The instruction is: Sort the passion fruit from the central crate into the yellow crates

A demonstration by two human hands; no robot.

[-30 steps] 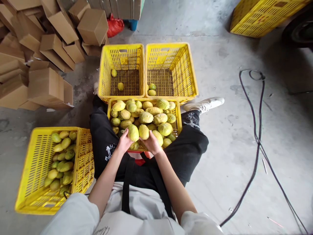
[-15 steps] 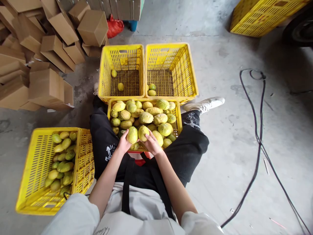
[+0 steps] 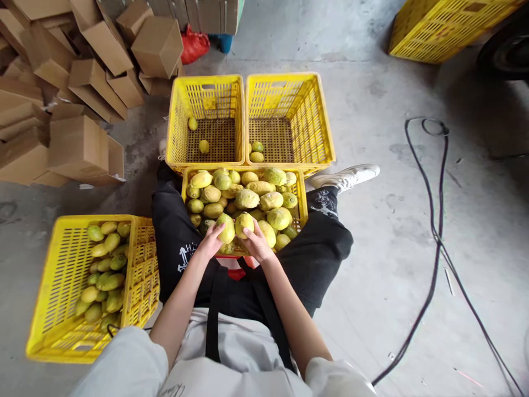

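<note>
Over the middle yellow crate (image 3: pixel 303 209), I hold up two yellow-green papayas side by side. My left hand (image 3: pixel 211 241) is closed around the left papaya (image 3: pixel 226 229), its thumb on the near side. Around the right papaya (image 3: pixel 244 225) the fingers of my right hand (image 3: pixel 258 242) are wrapped. The two fruits are very close; whether they touch I cannot tell. Beneath and beyond them, several more papayas (image 3: pixel 247 198) fill the crate between my legs. Some fruit at its near edge is hidden by my hands.
Ahead stand a left crate (image 3: pixel 205 81) and a right crate (image 3: pixel 289 77), each with a few fruits. Another crate (image 3: pixel 53 286) at my left holds several papayas. Cardboard boxes (image 3: pixel 78 143) are heaped at the upper left. A black cable (image 3: pixel 438 231) lies on the floor at right.
Both papayas have shifted slightly to the right in my hands. The left one has turned and tilts more, its top leaning leftward. The crates and other fruit have not moved.
</note>
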